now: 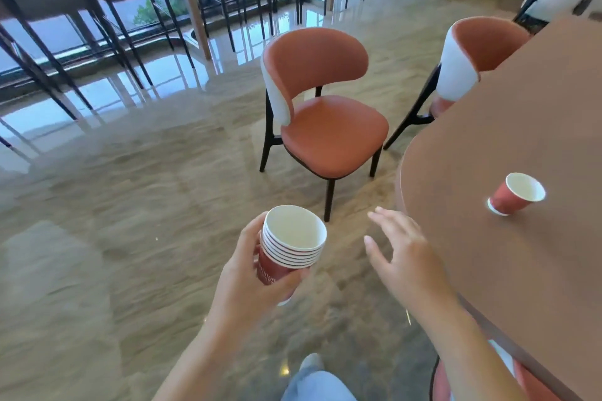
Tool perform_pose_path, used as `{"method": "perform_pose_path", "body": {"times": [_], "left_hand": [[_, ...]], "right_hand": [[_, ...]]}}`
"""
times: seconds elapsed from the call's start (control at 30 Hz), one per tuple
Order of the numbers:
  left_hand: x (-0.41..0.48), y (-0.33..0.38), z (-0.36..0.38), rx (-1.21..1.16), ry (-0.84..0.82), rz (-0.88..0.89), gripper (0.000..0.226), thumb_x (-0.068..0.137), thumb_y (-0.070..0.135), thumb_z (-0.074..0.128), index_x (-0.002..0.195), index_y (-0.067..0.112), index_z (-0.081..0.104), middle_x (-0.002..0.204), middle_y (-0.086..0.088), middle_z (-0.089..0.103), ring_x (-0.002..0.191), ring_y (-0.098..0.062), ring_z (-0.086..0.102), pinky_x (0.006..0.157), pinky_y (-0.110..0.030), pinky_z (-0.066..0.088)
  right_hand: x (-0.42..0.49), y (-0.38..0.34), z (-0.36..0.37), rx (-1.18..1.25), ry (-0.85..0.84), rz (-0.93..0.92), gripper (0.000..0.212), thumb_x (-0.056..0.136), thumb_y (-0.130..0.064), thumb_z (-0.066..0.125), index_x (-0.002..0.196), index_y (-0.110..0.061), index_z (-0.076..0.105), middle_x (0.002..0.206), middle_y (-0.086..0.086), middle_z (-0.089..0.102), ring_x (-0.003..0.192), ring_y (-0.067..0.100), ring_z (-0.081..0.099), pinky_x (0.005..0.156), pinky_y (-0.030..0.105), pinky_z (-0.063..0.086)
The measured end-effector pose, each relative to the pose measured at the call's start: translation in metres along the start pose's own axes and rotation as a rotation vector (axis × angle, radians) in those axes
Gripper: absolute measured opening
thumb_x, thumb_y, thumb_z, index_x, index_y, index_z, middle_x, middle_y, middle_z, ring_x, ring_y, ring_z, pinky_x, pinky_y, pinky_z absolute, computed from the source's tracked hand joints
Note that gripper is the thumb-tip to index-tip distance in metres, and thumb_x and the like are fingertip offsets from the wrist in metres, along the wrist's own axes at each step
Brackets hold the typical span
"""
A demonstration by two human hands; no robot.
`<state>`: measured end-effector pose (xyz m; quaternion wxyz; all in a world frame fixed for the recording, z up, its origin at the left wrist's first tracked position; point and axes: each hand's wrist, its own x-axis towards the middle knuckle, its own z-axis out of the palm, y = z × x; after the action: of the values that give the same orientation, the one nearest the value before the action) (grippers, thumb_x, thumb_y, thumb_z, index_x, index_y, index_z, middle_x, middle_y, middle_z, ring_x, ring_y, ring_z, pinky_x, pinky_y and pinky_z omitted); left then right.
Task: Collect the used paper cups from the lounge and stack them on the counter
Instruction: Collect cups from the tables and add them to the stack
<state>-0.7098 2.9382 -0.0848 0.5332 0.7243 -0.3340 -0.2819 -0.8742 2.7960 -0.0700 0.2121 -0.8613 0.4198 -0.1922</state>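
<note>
1. The brown table (521, 270) carries one red paper cup (514, 194), standing on its base near the rounded edge.
2. The left hand (247, 273) grasps a nested stack of red paper cups (290, 251) by its lower walls.
3. The right hand (400, 254) is empty, with fingers spread, beside the table.
4. The lone cup is probably light and easily crushed, so hold its wall gently.

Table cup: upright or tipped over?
Upright. The cup stands on its base on the table, mouth facing up; its lean looks like lens distortion.
</note>
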Motion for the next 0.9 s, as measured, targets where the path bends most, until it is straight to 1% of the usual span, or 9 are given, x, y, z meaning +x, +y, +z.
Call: {"method": "perform_pose_path", "body": {"times": [0.07,0.2,0.4,0.5,0.57,0.63,0.77,0.83,0.9], "left_hand": [[0.032,0.005,0.009,-0.008,-0.028,0.037,0.079,0.059,0.025,0.087,0.114,0.061,0.042,0.103,0.033,0.061,0.093,0.008,0.06,0.064,-0.001,0.043],[0.071,0.005,0.03,-0.014,-0.135,0.019,0.078,0.058,0.025,0.083,0.113,0.062,0.043,0.103,0.031,0.063,0.094,0.008,0.06,0.061,-0.001,0.044],[0.149,-0.001,0.054,0.04,-0.309,0.036,0.079,0.061,0.022,0.085,0.114,0.061,0.042,0.106,0.033,0.061,0.098,0.01,0.058,0.071,0.0,0.041],[0.201,0.006,0.067,0.024,-0.405,0.06,0.077,0.059,0.023,0.084,0.114,0.059,0.043,0.105,0.031,0.061,0.095,0.008,0.059,0.064,-0.002,0.044],[0.236,0.011,0.074,0.008,-0.473,0.082,0.079,0.062,0.016,0.085,0.112,0.061,0.044,0.103,0.032,0.061,0.092,0.008,0.06,0.056,-0.003,0.045],[0.272,0.017,0.077,0.006,-0.539,0.113,0.081,0.063,0.013,0.084,0.109,0.064,0.043,0.103,0.035,0.06,0.093,0.01,0.058,0.056,-0.002,0.044],[0.336,0.023,0.082,0.0,-0.621,0.121,0.077,0.057,0.027,0.083,0.113,0.061,0.043,0.105,0.034,0.06,0.096,0.01,0.058,0.063,-0.003,0.045],[0.364,0.024,0.089,-0.021,-0.649,0.089,0.075,0.052,0.035,0.08,0.113,0.06,0.043,0.104,0.031,0.062,0.093,0.008,0.061,0.065,-0.006,0.046],[0.389,0.024,0.102,-0.03,-0.687,0.089,0.075,0.052,0.036,0.08,0.114,0.058,0.044,0.103,0.031,0.063,0.092,0.007,0.062,0.071,-0.011,0.048]], "right_hand": [[0.027,0.011,-0.006,-0.016,0.038,0.034,0.036,0.085,-0.018,0.061,0.12,-0.011,0.058,0.126,0.005,0.056,0.12,0.022,0.047,0.098,0.035,0.038],[0.053,0.031,-0.009,-0.035,0.072,0.121,0.035,0.084,-0.019,0.06,0.119,-0.013,0.058,0.125,0.003,0.057,0.118,0.022,0.048,0.095,0.035,0.041],[0.075,0.067,-0.004,-0.055,0.087,0.348,0.035,0.08,-0.011,0.066,0.114,-0.008,0.061,0.12,0.008,0.06,0.112,0.026,0.053,0.092,0.031,0.037],[0.093,0.078,-0.006,-0.059,0.121,0.483,0.034,0.08,-0.008,0.066,0.113,-0.005,0.062,0.119,0.01,0.059,0.113,0.028,0.053,0.094,0.03,0.034],[0.11,0.08,-0.006,-0.058,0.157,0.549,0.033,0.08,-0.007,0.065,0.113,-0.004,0.061,0.12,0.011,0.058,0.114,0.028,0.052,0.096,0.03,0.033],[0.135,0.076,-0.004,-0.053,0.197,0.601,0.033,0.081,-0.008,0.064,0.114,-0.005,0.061,0.122,0.009,0.057,0.116,0.026,0.051,0.096,0.028,0.032],[0.201,0.061,0.007,-0.059,0.271,0.603,0.033,0.08,-0.008,0.066,0.113,-0.005,0.062,0.122,0.009,0.058,0.112,0.026,0.054,0.094,0.028,0.034],[0.233,0.051,0.01,-0.031,0.333,0.585,0.033,0.079,-0.007,0.066,0.112,-0.005,0.062,0.121,0.009,0.059,0.11,0.025,0.056,0.093,0.03,0.038],[0.256,0.046,0.01,-0.009,0.391,0.587,0.033,0.08,-0.007,0.066,0.113,-0.006,0.062,0.122,0.007,0.058,0.11,0.021,0.056,0.091,0.029,0.04]]}}
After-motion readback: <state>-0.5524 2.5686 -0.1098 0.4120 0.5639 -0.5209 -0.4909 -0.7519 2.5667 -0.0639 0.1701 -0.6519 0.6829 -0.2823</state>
